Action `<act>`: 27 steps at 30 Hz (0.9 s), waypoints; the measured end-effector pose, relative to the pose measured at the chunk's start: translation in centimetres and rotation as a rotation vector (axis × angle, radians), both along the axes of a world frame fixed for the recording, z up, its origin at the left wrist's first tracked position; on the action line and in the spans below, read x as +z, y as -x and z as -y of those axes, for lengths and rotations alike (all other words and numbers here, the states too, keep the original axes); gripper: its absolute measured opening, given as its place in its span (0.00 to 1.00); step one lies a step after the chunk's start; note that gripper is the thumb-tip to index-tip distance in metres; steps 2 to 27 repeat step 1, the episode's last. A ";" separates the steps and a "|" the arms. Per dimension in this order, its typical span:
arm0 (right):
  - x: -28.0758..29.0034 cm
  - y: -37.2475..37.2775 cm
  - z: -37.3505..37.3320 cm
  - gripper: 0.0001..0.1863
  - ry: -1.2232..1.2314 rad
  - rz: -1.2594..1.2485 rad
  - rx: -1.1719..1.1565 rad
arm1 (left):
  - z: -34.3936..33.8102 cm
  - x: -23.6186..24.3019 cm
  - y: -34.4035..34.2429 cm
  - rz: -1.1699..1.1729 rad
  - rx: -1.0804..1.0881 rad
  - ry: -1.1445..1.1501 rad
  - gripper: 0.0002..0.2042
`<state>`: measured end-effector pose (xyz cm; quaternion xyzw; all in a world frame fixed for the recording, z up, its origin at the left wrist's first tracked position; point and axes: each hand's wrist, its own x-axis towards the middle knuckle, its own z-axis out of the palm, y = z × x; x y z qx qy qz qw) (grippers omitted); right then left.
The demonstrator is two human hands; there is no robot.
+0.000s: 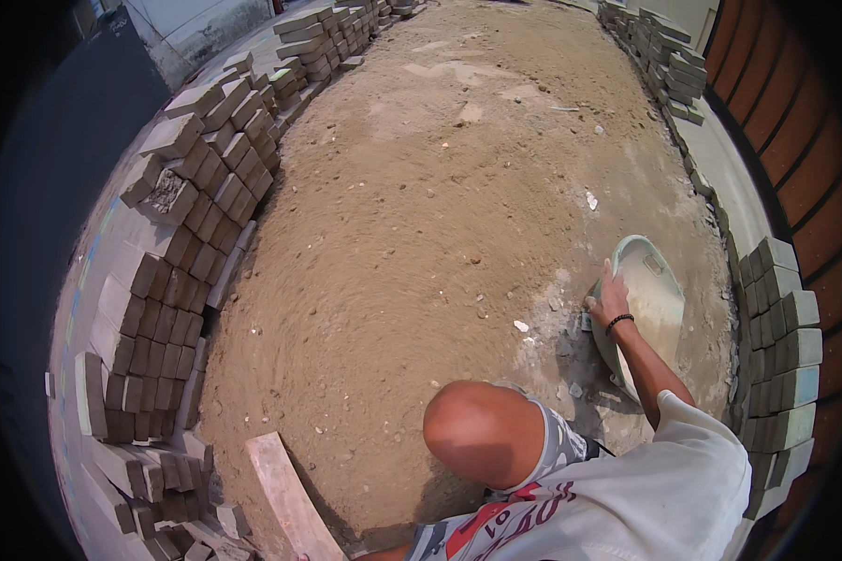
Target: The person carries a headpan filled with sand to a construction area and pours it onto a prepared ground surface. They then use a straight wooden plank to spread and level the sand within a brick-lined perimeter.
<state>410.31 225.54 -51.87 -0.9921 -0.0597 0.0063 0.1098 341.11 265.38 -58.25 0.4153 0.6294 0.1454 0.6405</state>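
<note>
My right hand, a dark beaded band at its wrist, grips the edge of a pale green basin. The basin is tilted on the ground to my right, its surface smeared with dusty sand; my forearm covers part of it. At the lower edge lies a long flat wooden board, resting on the sand beside my left leg. Only a sliver of skin shows by the board's cut-off end, so my left hand's fingers cannot be made out. My bent right knee stands over the sand bed.
Stacked grey paving blocks line the left side, with a looser heap near the board. More block stacks stand at right, beside a brown slatted gate. Small stones and white chips lie scattered over the sand.
</note>
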 end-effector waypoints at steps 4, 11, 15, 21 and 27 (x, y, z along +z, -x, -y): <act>-0.8 -0.1 0.8 0.46 -0.094 0.003 -0.034 | 1.6 -1.5 -0.2 0.010 0.102 0.026 0.14; -0.8 -0.1 0.8 0.46 -0.094 0.003 -0.034 | 1.6 -1.5 -0.2 0.010 0.102 0.026 0.14; -0.8 -0.1 0.8 0.46 -0.094 0.003 -0.034 | 1.6 -1.5 -0.2 0.010 0.102 0.026 0.14; -0.8 -0.1 0.8 0.46 -0.094 0.003 -0.034 | 1.6 -1.5 -0.2 0.010 0.102 0.026 0.14; -0.8 -0.1 0.8 0.46 -0.094 0.003 -0.034 | 1.6 -1.5 -0.2 0.010 0.102 0.026 0.14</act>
